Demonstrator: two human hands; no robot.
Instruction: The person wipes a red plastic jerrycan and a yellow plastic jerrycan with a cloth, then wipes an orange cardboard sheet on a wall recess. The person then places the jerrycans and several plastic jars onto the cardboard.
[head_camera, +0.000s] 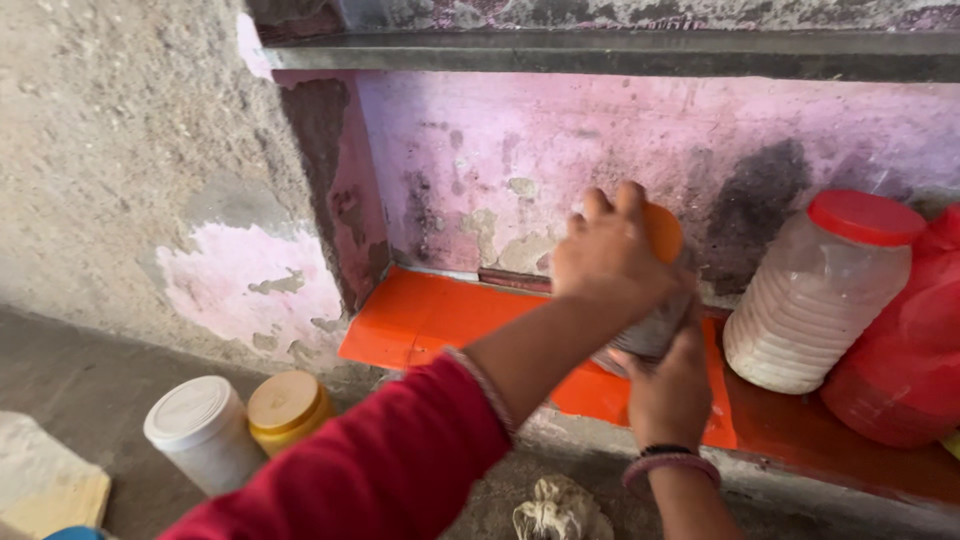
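A small jar (655, 330) with an orange lid (665, 232) is held just above the orange shelf (420, 315) in a wall niche. My left hand (610, 255), on a red-sleeved arm reaching in from the lower left, is clamped over the lid from above. From below and the near side, my right hand (670, 390) grips the jar's body; it wears bangles at the wrist. Both hands hide most of the jar, so its contents cannot be made out.
A large clear plastic jar with a red lid (820, 300) holding white contents stands on the shelf to the right, beside a red plastic bag (900, 360). Below left sit a white-lidded container (205, 430) and a yellow-lidded jar (288, 408). A crumpled rag (560, 512) lies on the floor.
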